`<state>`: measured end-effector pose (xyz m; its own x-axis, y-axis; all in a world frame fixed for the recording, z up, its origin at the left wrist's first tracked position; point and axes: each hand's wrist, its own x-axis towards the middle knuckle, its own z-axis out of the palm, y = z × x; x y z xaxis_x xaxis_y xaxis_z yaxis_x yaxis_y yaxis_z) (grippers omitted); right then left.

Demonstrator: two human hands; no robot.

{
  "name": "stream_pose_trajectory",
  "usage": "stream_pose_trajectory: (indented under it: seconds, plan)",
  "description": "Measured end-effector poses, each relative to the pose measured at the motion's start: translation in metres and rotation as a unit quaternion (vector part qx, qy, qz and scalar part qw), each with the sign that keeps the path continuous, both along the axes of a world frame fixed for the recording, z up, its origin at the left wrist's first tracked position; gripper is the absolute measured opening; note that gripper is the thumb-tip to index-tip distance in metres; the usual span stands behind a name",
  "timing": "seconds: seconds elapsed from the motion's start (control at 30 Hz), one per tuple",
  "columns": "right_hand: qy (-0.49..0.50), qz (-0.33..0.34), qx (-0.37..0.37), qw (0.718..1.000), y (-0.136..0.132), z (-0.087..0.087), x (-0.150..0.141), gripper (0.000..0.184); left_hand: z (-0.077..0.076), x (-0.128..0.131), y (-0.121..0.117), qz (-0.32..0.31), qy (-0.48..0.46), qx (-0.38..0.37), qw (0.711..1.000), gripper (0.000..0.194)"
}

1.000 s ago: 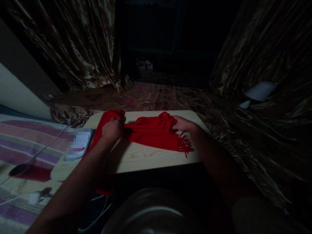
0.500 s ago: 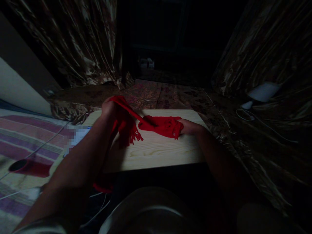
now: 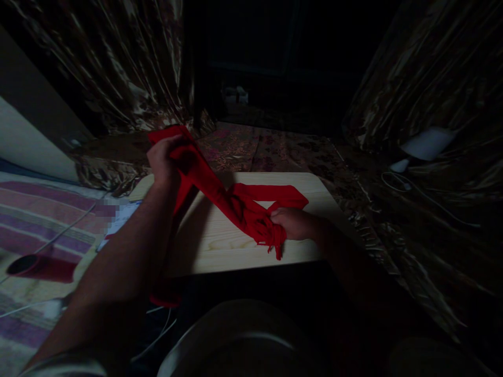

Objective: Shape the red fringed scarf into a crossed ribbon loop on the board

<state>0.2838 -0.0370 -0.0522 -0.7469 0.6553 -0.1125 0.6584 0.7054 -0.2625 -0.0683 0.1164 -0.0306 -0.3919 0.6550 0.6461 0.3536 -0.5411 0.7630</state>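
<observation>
A red fringed scarf [image 3: 214, 189] stretches between my two hands above a small wooden table [image 3: 223, 256]. My left hand [image 3: 163, 157] is raised over the table's far left side, its fingers closed round one part of the cloth. Lower down, my right hand [image 3: 294, 222] grips the scarf close to its tasselled end, and the fringe hangs just over the tabletop. Behind that hand a folded loop of the scarf lies on the wood. More red cloth drops below my left hand past the table's front left edge, partly hidden by my forearm.
A striped bedcover [image 3: 39, 230] lies at the left, with a dark red cylinder [image 3: 47, 268] and white cables on it. Papers [image 3: 121, 220] rest by the table's left edge. At the right stands a white lamp [image 3: 428, 144]. Patterned curtains [image 3: 137, 68] hang behind.
My left hand has lifted and moved left, drawing the scarf up. My right hand has come nearer to me with the fringed end, and the loop behind it has opened out.
</observation>
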Motion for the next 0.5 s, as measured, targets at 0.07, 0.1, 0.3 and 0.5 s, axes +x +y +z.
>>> stream_pose_trajectory:
  seconds: [0.07, 0.1, 0.3, 0.5]
  plan:
    - [-0.036, 0.02, -0.036, 0.999, 0.002, 0.01, 0.002, 0.02, -0.01, 0.0, 0.004, -0.001, -0.072, -0.024, 0.997, 0.037]
    - [-0.049, 0.029, -0.075, 0.996, 0.005, 0.018, 0.004, 0.029, -0.017, 0.001, 0.004, 0.01, -0.085, -0.052, 0.995, 0.037]
    - [0.002, -0.015, -0.143, 0.99, 0.041, 0.051, -0.014, 0.033, -0.06, 0.01, -0.013, 0.101, -0.04, -0.143, 0.984, 0.034]
    - [0.0, -0.078, 0.124, 0.989, 0.074, 0.024, -0.097, 0.027, -0.074, 0.012, -0.019, 0.143, 0.018, -0.141, 0.979, 0.04]
